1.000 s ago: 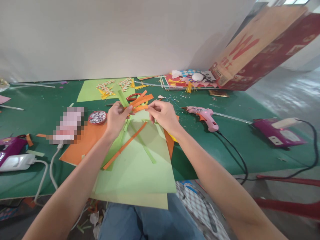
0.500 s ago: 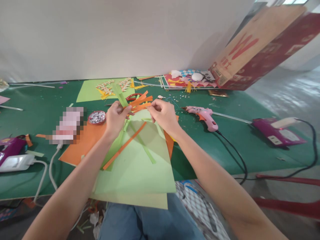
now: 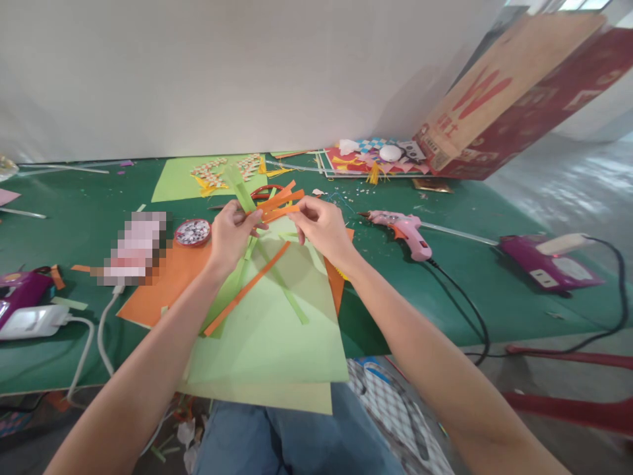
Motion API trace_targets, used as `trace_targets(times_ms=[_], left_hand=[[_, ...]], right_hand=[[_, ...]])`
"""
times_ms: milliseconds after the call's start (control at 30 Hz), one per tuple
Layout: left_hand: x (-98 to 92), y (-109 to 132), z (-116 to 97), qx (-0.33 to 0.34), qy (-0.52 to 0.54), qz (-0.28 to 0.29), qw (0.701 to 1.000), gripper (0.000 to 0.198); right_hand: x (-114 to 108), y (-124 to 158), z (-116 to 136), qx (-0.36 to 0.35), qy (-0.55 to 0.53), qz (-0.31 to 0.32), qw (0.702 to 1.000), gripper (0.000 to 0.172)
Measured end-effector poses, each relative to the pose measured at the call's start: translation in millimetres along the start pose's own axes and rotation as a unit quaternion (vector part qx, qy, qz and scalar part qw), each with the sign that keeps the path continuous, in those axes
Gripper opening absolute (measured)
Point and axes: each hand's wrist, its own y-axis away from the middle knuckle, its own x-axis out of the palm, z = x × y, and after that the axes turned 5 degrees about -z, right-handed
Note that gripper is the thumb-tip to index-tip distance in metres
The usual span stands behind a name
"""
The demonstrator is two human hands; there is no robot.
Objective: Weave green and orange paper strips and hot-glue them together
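My left hand is closed around a bundle of orange paper strips and a green strip, held a little above the table. My right hand pinches the near end of the orange strips. Beneath both hands lie light green paper sheets with a loose orange strip and a loose green strip across them. An orange sheet lies under the green ones at the left.
A pink glue gun with a black cord lies right of my hands on the green table. A round tub of googly eyes sits left. A purple device, a cardboard box, chargers and paper craft pieces surround the area.
My right hand has slid slightly left along the orange strips, and the strip bundle has tilted a little. My left hand has stayed in place.
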Motion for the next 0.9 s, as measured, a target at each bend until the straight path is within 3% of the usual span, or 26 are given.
trace_targets(times_ms=[400,567,700,900], left_hand=[[-0.4,-0.1,0.9,-0.010,-0.013,-0.008,1.000,0.016],[-0.4,0.4,0.0,-0.010,-0.002,0.003,1.000,0.014],[-0.1,0.6,-1.6,-0.013,0.004,0.005,1.000,0.015],[-0.4,0.4,-2.0,-0.020,0.000,-0.001,1.000,0.017]], right_hand=[[1.2,-0.6,-0.8,-0.002,-0.061,0.025,0.998,0.015],[2.2,-2.4,-4.9,0.043,-0.048,0.022,0.998,0.020],[1.3,-3.1,-4.0,0.046,-0.119,0.041,0.991,0.017],[0.6,-1.6,0.7,0.037,-0.173,0.078,0.981,0.026]])
